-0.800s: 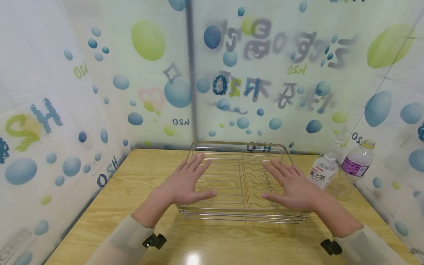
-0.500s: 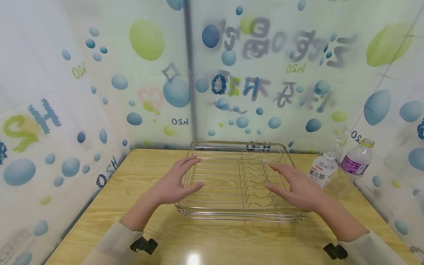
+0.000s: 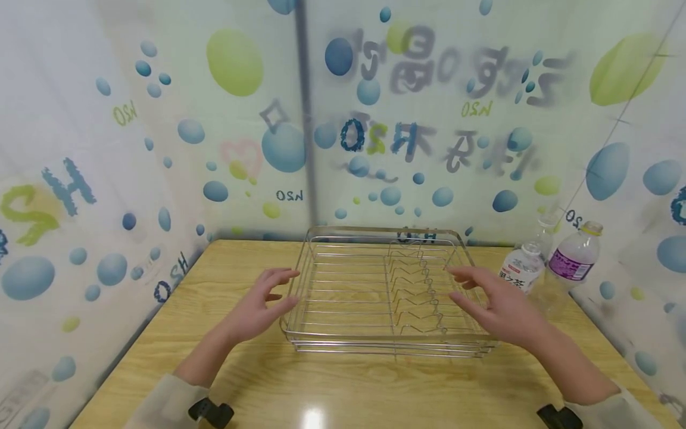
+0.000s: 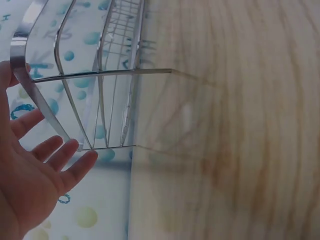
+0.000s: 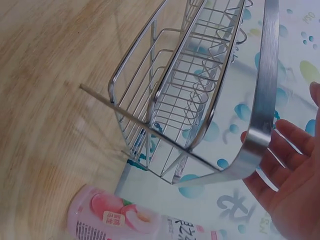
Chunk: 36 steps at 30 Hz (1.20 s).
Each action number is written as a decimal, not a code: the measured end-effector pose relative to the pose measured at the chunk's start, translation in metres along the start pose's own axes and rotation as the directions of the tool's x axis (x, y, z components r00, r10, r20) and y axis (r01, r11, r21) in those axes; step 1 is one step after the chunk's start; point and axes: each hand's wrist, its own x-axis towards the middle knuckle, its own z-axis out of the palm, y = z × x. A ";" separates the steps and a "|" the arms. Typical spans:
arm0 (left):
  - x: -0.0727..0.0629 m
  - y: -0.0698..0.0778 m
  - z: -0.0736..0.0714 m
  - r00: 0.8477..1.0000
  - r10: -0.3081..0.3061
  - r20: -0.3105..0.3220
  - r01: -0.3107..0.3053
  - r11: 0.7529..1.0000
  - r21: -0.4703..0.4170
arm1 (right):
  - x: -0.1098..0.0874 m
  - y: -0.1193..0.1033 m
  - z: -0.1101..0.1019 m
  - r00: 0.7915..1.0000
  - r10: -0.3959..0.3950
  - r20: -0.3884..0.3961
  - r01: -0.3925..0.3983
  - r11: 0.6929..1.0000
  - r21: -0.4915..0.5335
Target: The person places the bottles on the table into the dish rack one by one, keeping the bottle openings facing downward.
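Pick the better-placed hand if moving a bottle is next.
Right, probably: the right hand is close to the bottles; the left hand is at the rack's opposite side.

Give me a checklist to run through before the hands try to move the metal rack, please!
1. Wire dish rack standing on the wooden table: ok.
2. No dishes in the rack: ok.
3. Left hand at the rack's left end, right hand at its right end: ok.
4. Fingers touching the flat metal rim: cannot tell.
5. Purple-labelled bottle upright: ok.
6. Plenty of room beside the right hand: not ok, probably; the peach-drink bottle stands close.
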 end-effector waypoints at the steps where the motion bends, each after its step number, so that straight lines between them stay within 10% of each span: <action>1: -0.001 -0.002 0.001 1.000 -0.008 0.010 0.008 1.000 -0.011 | -0.001 0.001 -0.001 1.000 0.007 0.000 -0.007 1.000 0.006; 11: -0.004 -0.013 0.008 0.998 -0.043 0.045 0.050 0.983 -0.177 | -0.012 0.016 -0.006 0.997 0.052 -0.059 -0.050 0.998 0.035; 23: -0.004 -0.015 0.015 0.997 -0.035 0.071 0.062 0.905 -0.420 | -0.024 0.040 -0.013 0.982 0.081 -0.173 -0.060 0.990 0.125; 36: -0.003 -0.016 0.018 0.997 -0.041 0.070 0.068 0.891 -0.449 | -0.042 0.069 -0.031 0.873 0.295 -0.389 -0.219 0.949 0.227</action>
